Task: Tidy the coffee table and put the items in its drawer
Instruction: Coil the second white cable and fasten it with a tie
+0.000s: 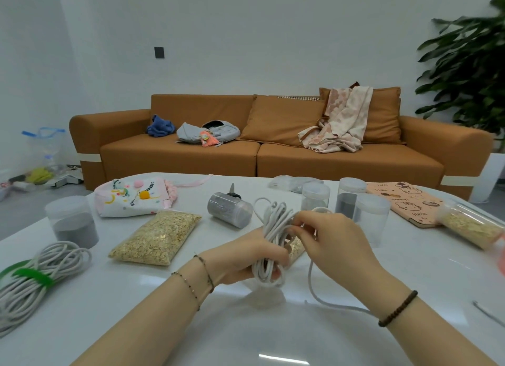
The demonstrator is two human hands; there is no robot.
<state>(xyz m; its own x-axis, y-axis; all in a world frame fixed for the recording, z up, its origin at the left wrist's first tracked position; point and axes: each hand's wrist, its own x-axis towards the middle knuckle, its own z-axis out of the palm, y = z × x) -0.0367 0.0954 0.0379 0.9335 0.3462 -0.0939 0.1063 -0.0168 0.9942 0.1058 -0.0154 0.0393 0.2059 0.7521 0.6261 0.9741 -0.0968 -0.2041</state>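
Note:
My left hand grips a coiled bundle of white cord above the white coffee table. Its fingers curl round the lower part of the coil. My right hand pinches a strand of the same cord at the coil's upper right. A loose end of that cord trails down onto the table under my right wrist. A second white cord coil, bound with a green strap, lies at the table's left edge. No drawer is in view.
On the table: a bag of grain, a pink-and-white pouch, scissors, several clear jars, one lying on its side, a pink notebook and a grain tube. An orange sofa stands behind.

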